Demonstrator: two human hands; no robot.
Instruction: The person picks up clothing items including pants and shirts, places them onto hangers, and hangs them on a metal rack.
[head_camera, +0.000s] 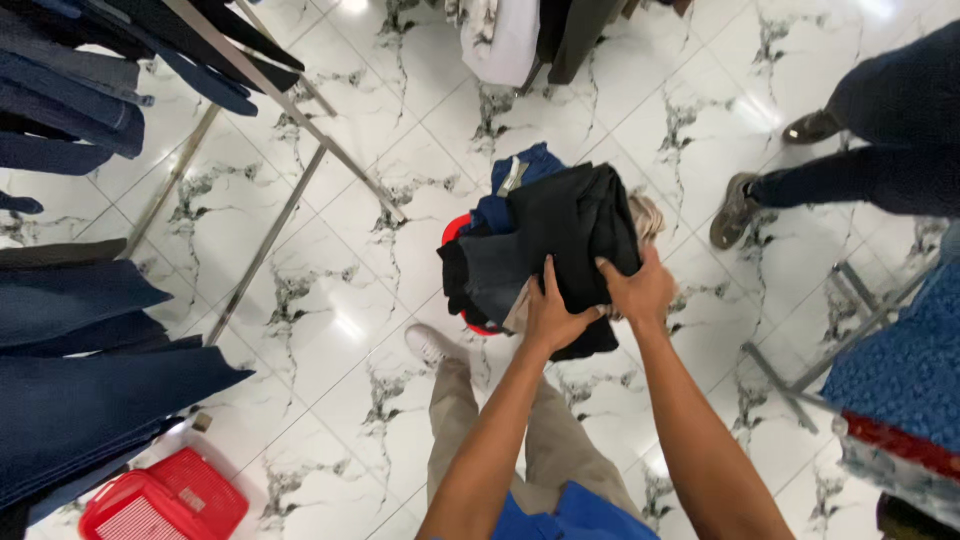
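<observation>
Matt dark cloth garments (560, 240) fill a glossy red plastic basket (455, 232); the floor (340, 330) is polished, veined marble tile; the clothes rack (270, 95) is smooth metal.

Clothes pile (560, 235) fills basket (452, 232); rack (270, 95) stands left.

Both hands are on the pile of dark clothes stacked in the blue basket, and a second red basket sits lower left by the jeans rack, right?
Not quite. The basket under the clothes is red, not blue, as the head view shows. The left hand and right hand are both on the pile, and the second basket sits lower left by the jeans rack.
</observation>
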